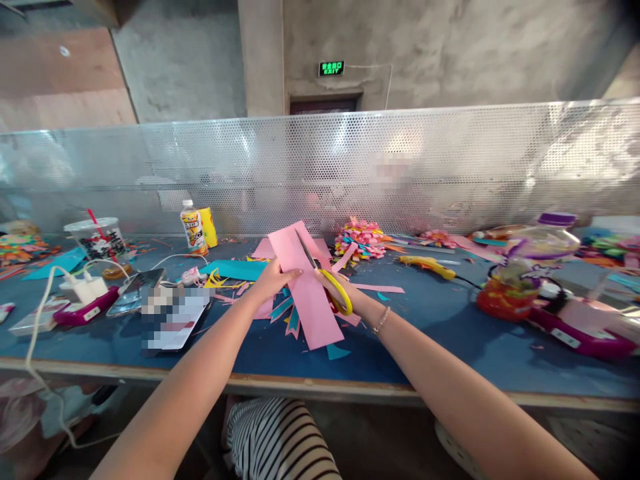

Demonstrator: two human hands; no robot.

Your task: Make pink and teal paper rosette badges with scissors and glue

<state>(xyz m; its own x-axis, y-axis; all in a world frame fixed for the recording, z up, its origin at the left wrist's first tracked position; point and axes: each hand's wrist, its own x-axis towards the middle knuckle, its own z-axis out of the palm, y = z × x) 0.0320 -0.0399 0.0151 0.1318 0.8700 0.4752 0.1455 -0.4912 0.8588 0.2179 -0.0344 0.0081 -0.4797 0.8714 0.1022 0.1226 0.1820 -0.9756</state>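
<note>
A long strip of pink paper [317, 313] tilts above the middle of the table. My left hand [275, 277] pinches its left edge, thumb lying over the front. In my right hand [337, 287] is a pair of scissors with yellow handles [345, 297]; the blades lie across the upper part of the paper, and my fingers are partly hidden behind the handle and paper. Beneath the strip lie cut blue and pink paper pieces [293, 317]. A heap of pink, yellow and blue paper strips [360, 237] sits behind my right hand.
On the left stand a lidded cup [100, 237], a drink bottle [193, 227], phones [180, 327] and a magenta power strip [85, 310] with white cables. To the right are a yellow-handled tool [427, 267] with a black cord and a large jug [517, 280]. A perforated metal screen [280, 173] lines the back.
</note>
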